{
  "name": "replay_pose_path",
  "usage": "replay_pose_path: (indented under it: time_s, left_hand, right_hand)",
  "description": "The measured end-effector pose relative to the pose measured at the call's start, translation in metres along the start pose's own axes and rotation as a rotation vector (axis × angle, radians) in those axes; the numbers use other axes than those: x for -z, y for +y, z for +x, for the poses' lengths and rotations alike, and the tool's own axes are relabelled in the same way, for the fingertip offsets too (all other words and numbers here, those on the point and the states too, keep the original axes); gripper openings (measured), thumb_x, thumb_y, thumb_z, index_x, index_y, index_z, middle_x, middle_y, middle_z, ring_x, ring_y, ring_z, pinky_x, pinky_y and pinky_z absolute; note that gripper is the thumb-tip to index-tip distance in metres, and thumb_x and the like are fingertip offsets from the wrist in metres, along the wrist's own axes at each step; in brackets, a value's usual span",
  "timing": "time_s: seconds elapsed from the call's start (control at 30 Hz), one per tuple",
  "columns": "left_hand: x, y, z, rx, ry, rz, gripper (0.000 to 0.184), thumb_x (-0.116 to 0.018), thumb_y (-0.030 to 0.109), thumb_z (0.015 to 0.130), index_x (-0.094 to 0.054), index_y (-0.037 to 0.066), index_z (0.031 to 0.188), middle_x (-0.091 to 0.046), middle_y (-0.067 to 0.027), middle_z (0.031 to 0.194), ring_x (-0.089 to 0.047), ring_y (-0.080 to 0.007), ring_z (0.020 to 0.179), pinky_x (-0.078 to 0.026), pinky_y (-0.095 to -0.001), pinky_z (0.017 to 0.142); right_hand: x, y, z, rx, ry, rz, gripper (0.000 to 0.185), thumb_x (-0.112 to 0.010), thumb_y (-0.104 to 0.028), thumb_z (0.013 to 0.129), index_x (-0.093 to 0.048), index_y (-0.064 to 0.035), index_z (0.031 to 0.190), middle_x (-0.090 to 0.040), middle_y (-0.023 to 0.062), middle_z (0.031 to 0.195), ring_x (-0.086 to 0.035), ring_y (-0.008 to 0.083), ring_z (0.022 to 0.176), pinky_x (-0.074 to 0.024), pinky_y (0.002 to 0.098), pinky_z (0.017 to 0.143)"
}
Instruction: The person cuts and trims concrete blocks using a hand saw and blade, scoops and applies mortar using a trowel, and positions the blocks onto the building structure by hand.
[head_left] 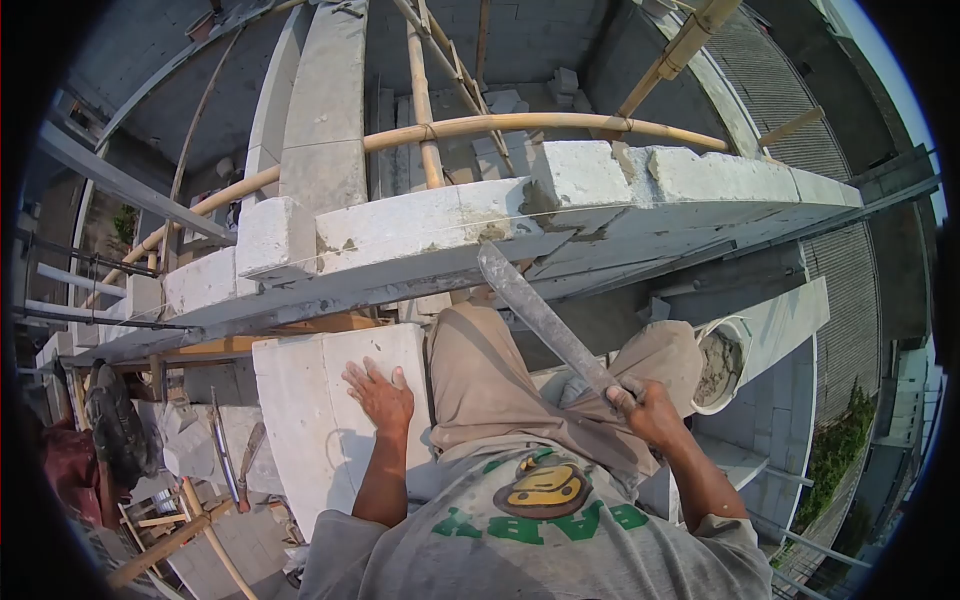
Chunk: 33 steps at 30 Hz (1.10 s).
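My right hand (648, 408) is closed round the handle of a machete (545, 315). Its long grey blade points up and left, and the tip shows just in front of the block wall (400, 232). My left hand (381, 394) lies with spread fingers on a large pale block (300, 400) beside my left leg, holding nothing. A bucket of grey mortar (720, 370) stands to the right of my knee. Across the wall top, one raised block (580, 175) is set with mortar around its joints.
A bamboo pole (510, 122) crosses behind the wall, with upright poles near it. A thin string runs along the wall. Hand tools (228, 450) lie at lower left, near a dark red cloth (75, 475). The ground drops away at right beside a corrugated roof (850, 290).
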<state>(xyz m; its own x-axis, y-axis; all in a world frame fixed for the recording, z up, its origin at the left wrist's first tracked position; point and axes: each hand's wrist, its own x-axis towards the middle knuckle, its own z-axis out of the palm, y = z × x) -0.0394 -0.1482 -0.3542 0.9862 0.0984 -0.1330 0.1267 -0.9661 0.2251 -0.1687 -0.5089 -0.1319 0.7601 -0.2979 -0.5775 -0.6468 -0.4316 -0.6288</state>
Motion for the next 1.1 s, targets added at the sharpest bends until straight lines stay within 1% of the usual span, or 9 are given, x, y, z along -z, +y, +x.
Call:
replay_pose_path:
  time_s: [0.07, 0.27, 0.37, 0.57, 0.67, 0.77, 0.87, 0.97, 1.1]
  left_hand:
    - [-0.001, 0.001, -0.001, 0.009, 0.01, -0.016, 0.07, -0.053, 0.037, 0.091, -0.031, -0.004, 0.142, -0.017, -0.0332, 0.149, -0.01, -0.0509, 0.14, -0.015, -0.062, 0.111]
    - [0.0, 0.004, 0.001, 0.041, 0.025, -0.048, 0.069, -0.056, 0.037, 0.09, -0.033, -0.004, 0.141, -0.019, -0.0322, 0.149, -0.011, -0.0493, 0.14, -0.014, -0.0609, 0.111]
    - [0.003, 0.005, 0.0, 0.062, 0.022, -0.067, 0.069, -0.057, 0.037, 0.089, -0.034, -0.002, 0.141, -0.019, -0.0311, 0.15, -0.011, -0.0482, 0.141, -0.014, -0.0594, 0.112]
    - [-0.006, 0.003, -0.002, 0.073, 0.068, -0.1, 0.07, -0.06, 0.037, 0.087, -0.035, -0.001, 0.141, -0.019, -0.03, 0.15, -0.01, -0.0464, 0.142, -0.012, -0.0582, 0.113]
    - [-0.008, 0.002, 0.001, 0.083, 0.085, -0.106, 0.071, -0.06, 0.037, 0.087, -0.035, -0.001, 0.141, -0.019, -0.0298, 0.15, -0.009, -0.0461, 0.142, -0.01, -0.0582, 0.113]
    - [-0.014, 0.001, -0.003, 0.089, 0.07, -0.108, 0.072, -0.061, 0.037, 0.086, -0.035, -0.001, 0.141, -0.018, -0.0293, 0.151, -0.009, -0.0452, 0.142, -0.009, -0.0577, 0.114]
    - [-0.005, 0.003, 0.0, 0.098, 0.051, -0.124, 0.073, -0.061, 0.038, 0.086, -0.035, 0.0, 0.142, -0.018, -0.0282, 0.151, -0.009, -0.0436, 0.143, -0.009, -0.0569, 0.114]
    - [-0.003, 0.0, 0.001, 0.12, 0.038, -0.135, 0.074, -0.061, 0.039, 0.086, -0.034, 0.001, 0.142, -0.018, -0.0267, 0.152, -0.009, -0.0418, 0.143, -0.009, -0.0563, 0.115]
    - [-0.003, 0.004, 0.003, 0.119, 0.032, -0.136, 0.073, -0.061, 0.039, 0.086, -0.035, 0.001, 0.143, -0.018, -0.0264, 0.152, -0.009, -0.0419, 0.143, -0.009, -0.0561, 0.115]
  right_hand:
    - [-0.003, 0.004, -0.007, -0.077, 0.077, 0.061, 0.03, -0.057, -0.027, 0.095, -0.061, 0.0009, 0.084, -0.056, 0.004, 0.069, -0.05, 0.0144, 0.063, -0.0414, 0.0313, 0.06]
    - [-0.01, 0.02, 0.012, 0.035, 0.157, 0.013, 0.033, -0.055, -0.029, 0.095, -0.06, 0.0013, 0.083, -0.057, 0.0097, 0.065, -0.053, 0.0197, 0.06, -0.0424, 0.0369, 0.059]
    - [-0.005, 0.018, 0.025, -0.033, 0.093, 0.093, 0.033, -0.056, -0.03, 0.095, -0.06, 0.0007, 0.083, -0.057, 0.0084, 0.066, -0.052, 0.0178, 0.061, -0.0422, 0.0361, 0.059]
    - [0.01, 0.017, 0.068, 0.052, -0.016, 0.002, 0.033, -0.058, -0.031, 0.093, -0.062, 0.0009, 0.086, -0.058, 0.01, 0.069, -0.053, 0.0187, 0.063, -0.0431, 0.0361, 0.06]
    - [-0.004, 0.014, 0.091, 0.206, -0.029, -0.092, 0.035, -0.058, -0.033, 0.094, -0.063, 0.0012, 0.09, -0.058, 0.0064, 0.069, -0.056, 0.0172, 0.065, -0.049, 0.033, 0.068]
    - [-0.028, -0.021, 0.088, 0.379, 0.078, -0.288, 0.037, -0.058, -0.035, 0.094, -0.063, 0.0015, 0.091, -0.058, 0.0085, 0.068, -0.056, 0.021, 0.064, -0.0481, 0.0353, 0.069]
    - [-0.04, -0.042, 0.092, 0.396, -0.205, -0.265, 0.034, -0.057, -0.032, 0.092, -0.063, 0.0017, 0.091, -0.063, 0.0186, 0.072, -0.059, 0.0308, 0.07, -0.0451, 0.041, 0.068]
    - [-0.047, -0.041, 0.093, 0.285, -0.363, -0.195, 0.036, -0.06, -0.035, 0.092, -0.065, 0.0006, 0.091, -0.063, 0.0085, 0.072, -0.055, 0.0192, 0.064, -0.0458, 0.0346, 0.066]
    - [-0.035, -0.001, 0.093, 0.168, -0.468, -0.02, 0.032, -0.063, -0.033, 0.09, -0.066, -0.0012, 0.09, -0.063, 0.0036, 0.073, -0.054, 0.0133, 0.064, -0.0445, 0.0299, 0.062]
